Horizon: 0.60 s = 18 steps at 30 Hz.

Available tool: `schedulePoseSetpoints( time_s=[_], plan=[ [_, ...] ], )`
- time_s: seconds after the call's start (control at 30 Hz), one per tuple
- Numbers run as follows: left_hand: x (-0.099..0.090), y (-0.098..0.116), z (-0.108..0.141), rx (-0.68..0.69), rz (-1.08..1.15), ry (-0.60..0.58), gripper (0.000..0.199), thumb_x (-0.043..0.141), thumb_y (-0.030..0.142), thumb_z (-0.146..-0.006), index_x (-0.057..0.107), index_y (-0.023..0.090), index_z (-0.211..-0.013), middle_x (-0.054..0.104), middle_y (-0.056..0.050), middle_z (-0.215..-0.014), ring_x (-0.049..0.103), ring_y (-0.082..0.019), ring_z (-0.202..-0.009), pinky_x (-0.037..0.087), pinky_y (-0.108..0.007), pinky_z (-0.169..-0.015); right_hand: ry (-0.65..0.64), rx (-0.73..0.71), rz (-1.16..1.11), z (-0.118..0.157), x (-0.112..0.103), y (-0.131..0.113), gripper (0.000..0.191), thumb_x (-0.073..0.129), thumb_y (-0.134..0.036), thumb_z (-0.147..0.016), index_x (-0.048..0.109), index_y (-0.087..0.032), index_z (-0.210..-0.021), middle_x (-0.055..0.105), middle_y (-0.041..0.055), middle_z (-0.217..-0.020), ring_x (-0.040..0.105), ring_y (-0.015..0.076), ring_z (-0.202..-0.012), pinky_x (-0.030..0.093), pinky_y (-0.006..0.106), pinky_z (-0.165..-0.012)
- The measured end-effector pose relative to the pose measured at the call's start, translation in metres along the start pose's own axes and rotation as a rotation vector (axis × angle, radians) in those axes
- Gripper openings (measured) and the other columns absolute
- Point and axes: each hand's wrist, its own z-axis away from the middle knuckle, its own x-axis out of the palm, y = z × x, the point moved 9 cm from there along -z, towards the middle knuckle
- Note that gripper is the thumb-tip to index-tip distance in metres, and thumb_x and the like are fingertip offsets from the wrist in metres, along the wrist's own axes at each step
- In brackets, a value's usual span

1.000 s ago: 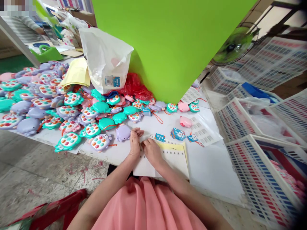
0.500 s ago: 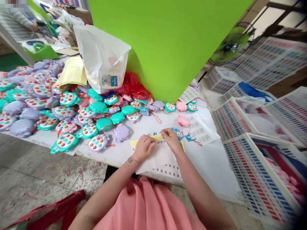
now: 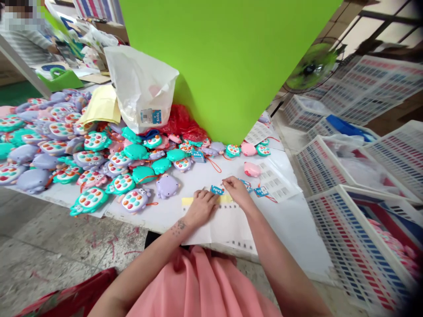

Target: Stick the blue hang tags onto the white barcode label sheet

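Observation:
My left hand (image 3: 201,208) lies with its fingers laid out over a white sticker sheet (image 3: 228,224), which has a yellow strip (image 3: 187,201) along its far edge and rows of small dark marks. Just beyond the fingertips is a blue "TOYS" tag (image 3: 217,189). To the right of that tag, my right hand (image 3: 236,190) has thumb and forefinger pinched together; whatever is between them is too small to make out. More blue tags (image 3: 261,191) with an orange cord lie right of this hand, beside a pink toy (image 3: 252,169) and a sheet of labels (image 3: 280,180).
A large pile of purple, teal and pink animal toys (image 3: 90,157) covers the table's left side. A white plastic bag (image 3: 140,88), red plastic (image 3: 185,123) and a green panel (image 3: 218,66) stand behind. Plastic crates (image 3: 357,246) and a fan (image 3: 309,69) are at the right.
My left hand has flattened onto the sheet, having been bunched near the right hand. The right hand stays pinched in nearly the same place. The blue tag between them now shows more fully.

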Motion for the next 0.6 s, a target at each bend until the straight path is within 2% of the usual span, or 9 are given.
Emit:
schedulePoseSetpoints(
  time_s=[0.13,0.23,0.3,0.6],
  plan=[
    [0.008,0.007,0.003,0.066,-0.034,-0.092,0.030,0.044,0.027,-0.090,0.051,0.018,-0.118,0.059,-0.008,-0.105,0.050,-0.024,-0.101,0.036,-0.042,-0.090,-0.044,0.039,0.105,0.001,0.005,0.015,0.012,0.048,-0.025,-0.078,0.058,-0.019,-0.075,0.062,0.0008,-0.068,0.058,0.0147,-0.065,0.043,0.026,-0.063],
    [0.012,0.010,0.004,0.113,-0.065,-0.075,0.026,0.042,0.025,-0.091,0.053,0.017,-0.112,0.055,-0.008,-0.119,0.044,-0.025,-0.117,0.031,-0.043,-0.099,-0.053,0.044,0.137,0.002,0.008,0.025,0.012,0.046,-0.021,-0.078,0.057,-0.019,-0.071,0.061,0.0000,-0.066,0.056,0.0141,-0.063,0.042,0.026,-0.063],
    [0.013,0.011,0.005,0.141,-0.072,-0.063,0.028,0.039,0.022,-0.091,0.051,0.016,-0.116,0.050,-0.009,-0.129,0.037,-0.024,-0.126,0.027,-0.042,-0.103,-0.064,0.041,0.158,0.003,0.010,0.029,0.012,0.047,-0.019,-0.077,0.056,-0.019,-0.068,0.060,0.0002,-0.066,0.056,0.0142,-0.064,0.042,0.026,-0.065],
    [0.016,0.010,0.003,0.117,-0.040,-0.116,0.034,0.039,0.021,-0.091,0.045,0.016,-0.124,0.050,-0.008,-0.131,0.037,-0.023,-0.128,0.029,-0.040,-0.103,-0.080,-0.037,0.231,0.002,0.019,0.033,0.012,0.050,-0.016,-0.076,0.055,-0.020,-0.065,0.058,0.0011,-0.072,0.053,0.0173,-0.084,0.038,0.033,-0.087]
  ],
)
